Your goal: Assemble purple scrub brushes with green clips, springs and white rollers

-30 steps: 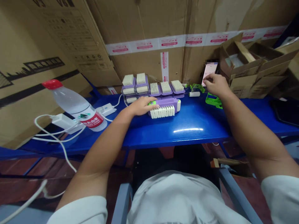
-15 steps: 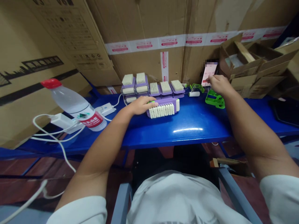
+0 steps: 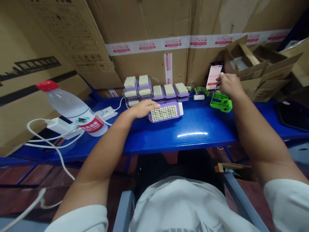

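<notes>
My left hand [image 3: 141, 108] grips the left end of a purple brush [image 3: 166, 112], which lies on the blue table [image 3: 193, 129] with its white bristles turned up toward me. My right hand [image 3: 229, 85] is at the back right, fingers curled against a phone [image 3: 212, 76] that leans upright on the cardboard with a lit screen. A green plastic part [image 3: 220, 102] lies just below that hand. Behind the held brush stands a row of several purple brushes [image 3: 154, 89], two of them stacked higher at the left.
A water bottle [image 3: 72, 109] with a red cap lies at the left beside a white power strip [image 3: 61, 125] and loose white cables. Large cardboard boxes wall the back; open cartons [image 3: 260, 67] pile at the right. A dark object [image 3: 293, 114] sits at the far right edge.
My left hand has rolled the purple brush so its bristles face up more. My right hand has moved up from the green part to the phone.
</notes>
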A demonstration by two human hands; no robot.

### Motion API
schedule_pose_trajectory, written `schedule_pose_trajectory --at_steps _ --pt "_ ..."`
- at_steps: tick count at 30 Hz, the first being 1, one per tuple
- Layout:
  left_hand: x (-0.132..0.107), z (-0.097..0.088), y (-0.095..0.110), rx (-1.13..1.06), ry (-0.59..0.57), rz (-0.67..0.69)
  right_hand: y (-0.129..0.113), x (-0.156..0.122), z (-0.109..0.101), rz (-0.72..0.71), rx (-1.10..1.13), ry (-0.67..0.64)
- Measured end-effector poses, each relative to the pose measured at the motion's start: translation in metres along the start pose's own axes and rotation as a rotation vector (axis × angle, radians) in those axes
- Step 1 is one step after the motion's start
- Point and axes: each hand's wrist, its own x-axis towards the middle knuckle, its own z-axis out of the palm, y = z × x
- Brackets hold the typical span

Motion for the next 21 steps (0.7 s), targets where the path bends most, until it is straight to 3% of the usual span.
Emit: schedule_pose_trajectory --at_steps 11,21 --pt "-0.0001 -0.0001 0.0008 -0.015 -0.006 -0.023 0.0006 -0.0001 0.0025 -0.036 0.011 -0.001" --pt "-0.0007 -0.0004 -0.0002 -0.024 -0.004 -0.019 -0.0042 -0.0054 0.0045 -0.094 -0.016 -0.086"
